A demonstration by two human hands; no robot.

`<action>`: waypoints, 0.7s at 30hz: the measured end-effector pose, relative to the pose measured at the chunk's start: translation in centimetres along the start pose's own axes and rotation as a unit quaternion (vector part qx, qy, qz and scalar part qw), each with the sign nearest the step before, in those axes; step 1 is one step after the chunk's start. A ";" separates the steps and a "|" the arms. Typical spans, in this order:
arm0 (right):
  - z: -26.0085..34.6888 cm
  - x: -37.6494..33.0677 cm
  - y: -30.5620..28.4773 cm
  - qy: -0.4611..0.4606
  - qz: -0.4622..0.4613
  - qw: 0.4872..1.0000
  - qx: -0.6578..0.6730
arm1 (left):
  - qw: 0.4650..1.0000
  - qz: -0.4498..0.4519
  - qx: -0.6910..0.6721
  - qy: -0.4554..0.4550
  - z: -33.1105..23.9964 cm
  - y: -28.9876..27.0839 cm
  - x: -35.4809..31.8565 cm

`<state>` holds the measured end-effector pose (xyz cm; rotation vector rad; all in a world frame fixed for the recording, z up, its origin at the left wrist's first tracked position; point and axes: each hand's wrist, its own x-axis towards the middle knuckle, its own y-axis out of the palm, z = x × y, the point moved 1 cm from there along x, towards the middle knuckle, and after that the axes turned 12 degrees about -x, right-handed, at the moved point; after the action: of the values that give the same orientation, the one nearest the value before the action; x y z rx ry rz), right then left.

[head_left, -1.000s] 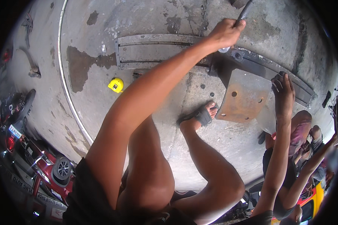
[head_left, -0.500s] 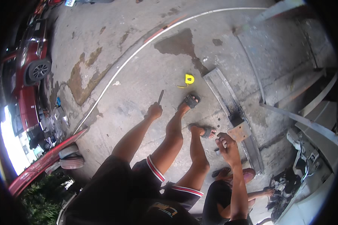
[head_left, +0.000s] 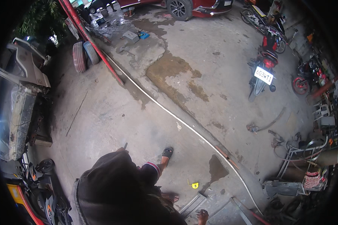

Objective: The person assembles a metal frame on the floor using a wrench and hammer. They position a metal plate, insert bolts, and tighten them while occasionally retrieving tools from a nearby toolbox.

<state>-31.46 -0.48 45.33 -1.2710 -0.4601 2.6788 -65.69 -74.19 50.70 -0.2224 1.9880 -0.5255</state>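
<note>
Just past the fingers of the left hand [head_left: 121, 149], a thin dark tool [head_left: 125, 145] is seen poking out; the grip is masked by the dark sleeve [head_left: 109, 176]. Further right, a sandalled foot [head_left: 167, 152], yellow tape measure [head_left: 194, 185] and white hose [head_left: 184, 123] are spotted. Right hand: unseen.

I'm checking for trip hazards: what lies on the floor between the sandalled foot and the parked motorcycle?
In the head view, a long white pipe crosses the concrete between the sandalled foot and motorcycle.

Tape measure [head_left: 194, 185] right of sandalled foot [head_left: 167, 152].
</note>
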 end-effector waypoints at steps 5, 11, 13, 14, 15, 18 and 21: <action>12.6 9.1 1.0 -0.198 0.007 0.898 -0.394 | 0.992 0.072 0.056 -0.091 -0.6 -3.4 1.5; 26.9 19.6 0.0 0.013 0.084 0.966 -0.243 | 0.993 0.103 -0.029 -0.055 -10.1 -0.9 2.9; 32.1 27.7 0.1 0.044 0.130 0.945 -0.297 | 0.990 0.080 -0.113 0.003 -12.1 -0.3 5.2; 35.0 31.8 -1.1 0.061 0.139 0.934 -0.323 | 0.986 0.073 -0.151 0.002 -14.6 0.7 6.6; 39.6 35.9 -0.5 0.073 0.173 0.917 -0.352 | 0.992 0.046 -0.114 0.001 -14.2 0.2 7.4; 57.9 43.3 1.6 0.062 0.186 0.858 -0.474 | 0.938 -0.072 -0.316 -0.119 -17.2 1.6 7.2; 78.9 49.7 5.0 -0.047 0.165 0.777 -0.606 | 0.864 -0.044 -0.482 -0.141 -20.1 4.2 4.4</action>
<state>-123.96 -9.34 54.32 -1.4658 -2.4506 2.6088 -85.18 -66.79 52.92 -0.9501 1.7926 0.4818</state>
